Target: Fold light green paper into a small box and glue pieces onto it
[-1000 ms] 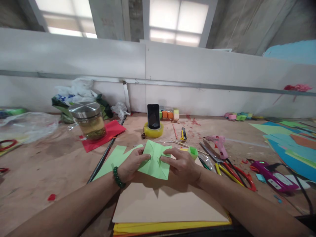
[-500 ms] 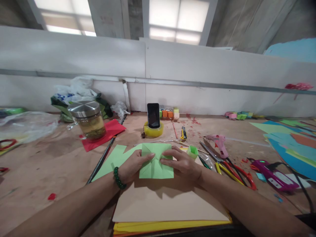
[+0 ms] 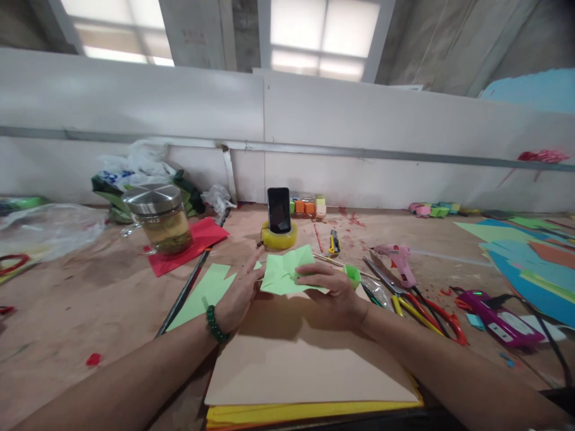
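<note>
Light green creased paper (image 3: 287, 269) is up in the right hand (image 3: 335, 290), above the far part of the beige sheet (image 3: 309, 353); fingers bent and closed on its right side, thumb mostly hidden. Paper is tilted, folds uneven, a slit or flap near the middle. Left hand (image 3: 238, 293) is just beside the paper's left edge, fingers stretched out and apart, index pointing away from the body (contact with the paper: can't tell). Green bead bracelet (image 3: 216, 324) on left wrist. Beige sheet lies on yellow sheets (image 3: 314, 409). More light green paper (image 3: 204, 293) lies flat left of the left hand, partly covered by it. Beyond the hands, a phone (image 3: 279, 209) stands upright at the yellow tape roll (image 3: 281, 238). Small green box (image 3: 353, 275) near right hand; pink glue gun (image 3: 398, 257) farther right. Lidded glass mug (image 3: 166, 227) on red paper (image 3: 206, 239), well left.
</note>
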`<state>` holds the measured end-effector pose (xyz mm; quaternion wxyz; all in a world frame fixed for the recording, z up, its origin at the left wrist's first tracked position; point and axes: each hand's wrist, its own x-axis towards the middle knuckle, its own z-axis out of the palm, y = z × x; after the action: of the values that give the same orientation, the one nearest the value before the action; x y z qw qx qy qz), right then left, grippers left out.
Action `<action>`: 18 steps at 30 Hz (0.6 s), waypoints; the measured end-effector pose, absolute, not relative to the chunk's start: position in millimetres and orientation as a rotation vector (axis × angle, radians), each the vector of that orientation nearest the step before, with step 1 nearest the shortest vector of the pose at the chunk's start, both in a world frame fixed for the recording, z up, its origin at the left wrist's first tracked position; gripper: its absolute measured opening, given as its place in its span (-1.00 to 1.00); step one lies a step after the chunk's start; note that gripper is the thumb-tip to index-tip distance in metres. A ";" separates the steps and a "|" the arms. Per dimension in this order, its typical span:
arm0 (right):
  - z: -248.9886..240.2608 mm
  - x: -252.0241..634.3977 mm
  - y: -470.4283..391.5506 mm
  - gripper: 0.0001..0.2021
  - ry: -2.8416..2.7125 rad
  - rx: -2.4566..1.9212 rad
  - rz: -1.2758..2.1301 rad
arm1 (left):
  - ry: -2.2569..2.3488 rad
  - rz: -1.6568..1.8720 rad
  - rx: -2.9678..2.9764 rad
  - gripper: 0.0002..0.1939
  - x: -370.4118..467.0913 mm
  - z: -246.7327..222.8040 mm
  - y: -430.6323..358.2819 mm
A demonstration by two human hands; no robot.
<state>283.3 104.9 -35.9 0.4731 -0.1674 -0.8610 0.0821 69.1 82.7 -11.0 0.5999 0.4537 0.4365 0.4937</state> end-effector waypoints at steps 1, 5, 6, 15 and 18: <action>-35.5 283.6 106.3 -0.83 -2.080 -0.434 0.213 | 1.010 1.152 1.062 -0.22 67.4 -10.6 84.1; -35.6 282.8 110.1 -0.85 -1.985 -0.500 0.256 | 0.917 1.002 1.251 -0.34 62.4 -9.8 87.9; -35.8 282.5 110.5 -0.86 -1.966 -0.510 0.271 | 0.899 0.962 1.298 -0.45 61.9 -10.1 88.2; -34.7 281.3 110.0 -0.84 -1.971 -0.542 0.435 | 0.993 1.003 1.399 -0.77 61.2 -12.5 87.2; -34.3 279.2 109.9 -0.82 -1.932 -0.550 0.486 | 1.023 1.024 1.437 -0.77 63.3 -12.2 86.3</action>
<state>279.2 109.9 -34.3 0.5118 -0.2285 -0.8031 0.2021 63.3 86.3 -12.2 0.5235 0.6003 0.4273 0.4279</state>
